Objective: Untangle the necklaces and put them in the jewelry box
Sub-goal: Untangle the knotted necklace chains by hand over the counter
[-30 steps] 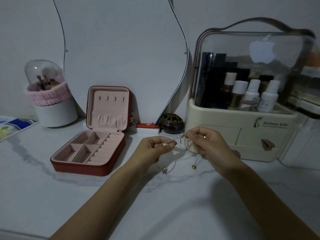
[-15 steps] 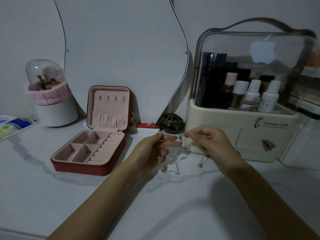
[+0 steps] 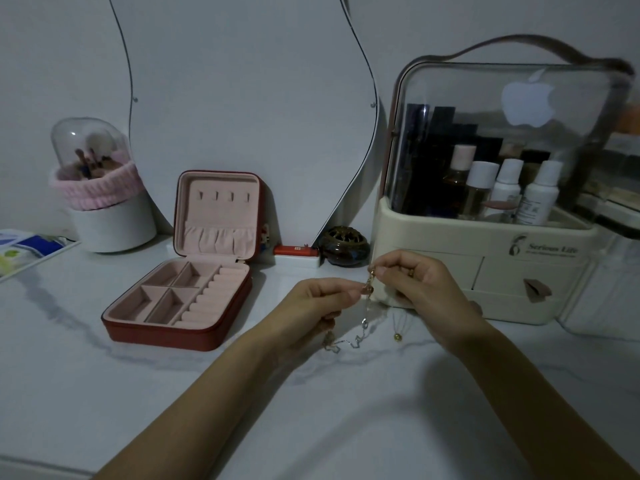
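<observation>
Flanking hands [image 3: 367, 299]: jewelry box [image 3: 180, 299], cosmetics organizer [image 3: 485, 268].

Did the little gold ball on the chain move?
Yes. The gold ball has swung right, toward the white organizer, while the jewelry box stayed put.

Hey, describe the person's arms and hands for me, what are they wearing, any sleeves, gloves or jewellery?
Both forearms are bare: no sleeves, no gloves, no watch or bracelet in view. The right hand has a thin gold-toned ring on one finger. The left hand shows no ring; one of its fingernails looks pinkish, perhaps polished, though the dim light makes that uncertain.
</observation>
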